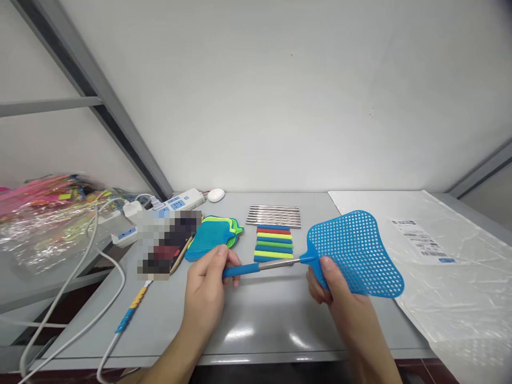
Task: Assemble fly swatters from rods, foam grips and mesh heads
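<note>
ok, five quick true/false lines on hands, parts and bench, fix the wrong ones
1. The left grip holds the blue handle. True.
2. The right grip holds nothing. False: it holds the blue mesh head.
3. A metal shaft runs between handle and head. True.
4. The white mouse lies at the right end of the bench. False: it is on the left, near a power strip.
5. Loose metal rods lie beyond the coloured tubes. True.
</note>
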A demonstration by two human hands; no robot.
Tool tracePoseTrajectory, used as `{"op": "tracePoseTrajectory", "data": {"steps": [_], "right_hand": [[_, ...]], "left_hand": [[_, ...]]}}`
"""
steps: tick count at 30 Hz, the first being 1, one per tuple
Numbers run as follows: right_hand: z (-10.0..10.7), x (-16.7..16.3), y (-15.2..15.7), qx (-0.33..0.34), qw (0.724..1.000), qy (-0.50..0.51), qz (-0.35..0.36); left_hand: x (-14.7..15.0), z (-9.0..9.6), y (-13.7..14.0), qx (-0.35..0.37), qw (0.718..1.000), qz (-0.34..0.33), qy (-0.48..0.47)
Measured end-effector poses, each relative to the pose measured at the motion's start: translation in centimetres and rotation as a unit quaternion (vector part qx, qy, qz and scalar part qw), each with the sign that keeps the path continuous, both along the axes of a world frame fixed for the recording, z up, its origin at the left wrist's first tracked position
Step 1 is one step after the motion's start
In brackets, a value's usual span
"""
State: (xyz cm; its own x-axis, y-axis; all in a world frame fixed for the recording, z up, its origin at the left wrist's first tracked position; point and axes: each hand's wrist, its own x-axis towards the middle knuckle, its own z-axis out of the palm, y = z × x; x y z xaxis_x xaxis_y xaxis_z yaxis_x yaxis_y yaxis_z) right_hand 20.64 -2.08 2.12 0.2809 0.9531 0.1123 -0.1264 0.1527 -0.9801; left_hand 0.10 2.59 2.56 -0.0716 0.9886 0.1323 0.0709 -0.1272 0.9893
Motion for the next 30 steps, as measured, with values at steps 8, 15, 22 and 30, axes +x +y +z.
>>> {"op": "tracePoseTrajectory", "data": {"steps": [8,15,22,30], "right_hand": [[-0.7,0.7,0.2,-0.006,0.987,0.149,0.063],[-0.2,2.2,0.4,-0.001,0.97,0.244,-0.021],[-0.9,2.7,0.1,0.004,0.968,0.156,-0.198],[-1.2,2.6,0.2,0.037,0.978,0.145,-0.147]], "left_hand": [[0.3,0.1,-0.9,0.066,0.992,-0.016,0.101],[1.6,-0.6,-2.0,0.293,0.902,-0.147,0.28],[2.6,-1.9,-2.0,0.358,0.831,-0.199,0.377],[2.1,-1.7,-2.0,0.352,0.842,-0.187,0.364]]}}
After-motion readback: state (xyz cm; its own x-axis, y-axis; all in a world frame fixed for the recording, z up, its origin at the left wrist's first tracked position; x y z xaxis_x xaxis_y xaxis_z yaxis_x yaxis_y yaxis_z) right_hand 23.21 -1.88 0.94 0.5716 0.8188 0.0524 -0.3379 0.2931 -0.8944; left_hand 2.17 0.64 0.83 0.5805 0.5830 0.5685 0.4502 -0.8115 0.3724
